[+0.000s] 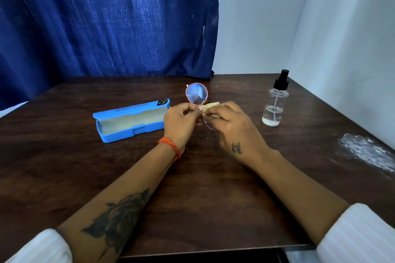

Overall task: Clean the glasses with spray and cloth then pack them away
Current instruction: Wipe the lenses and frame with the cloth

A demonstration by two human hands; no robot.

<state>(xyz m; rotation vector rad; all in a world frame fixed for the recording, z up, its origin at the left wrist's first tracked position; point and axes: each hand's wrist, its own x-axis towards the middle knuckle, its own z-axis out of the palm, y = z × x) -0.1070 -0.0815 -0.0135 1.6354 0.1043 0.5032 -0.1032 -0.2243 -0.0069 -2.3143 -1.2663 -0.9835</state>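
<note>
1. Table [203, 198]: dark wood, with a white powdery smear [367, 151] near its right edge. Blue curtain [106, 19] behind; white wall to the right.
2. Glasses [196, 94]: held above mid-table between both hands. One round, pink-rimmed lens stands upright over the fingers; the other lens is mostly hidden under the right hand, only a rim edge showing.
3. Left hand [180, 123]: fingers closed in a pinch on the glasses near the bridge. Orange thread band on the wrist.
4. Right hand [233, 126]: fingers curled shut on the cloth [211, 106], pressing it to the lower lens. Only a pale beige corner of the cloth is visible between the two hands.
5. Case [130, 120]: blue, lid open, pale lining exposed, nothing inside it. It lies on the table just left of the left hand.
6. Spray [274, 100]: clear bottle, black pump top, upright on the table to the right of the hands, apart from them. Roughly a third full of clear liquid.
</note>
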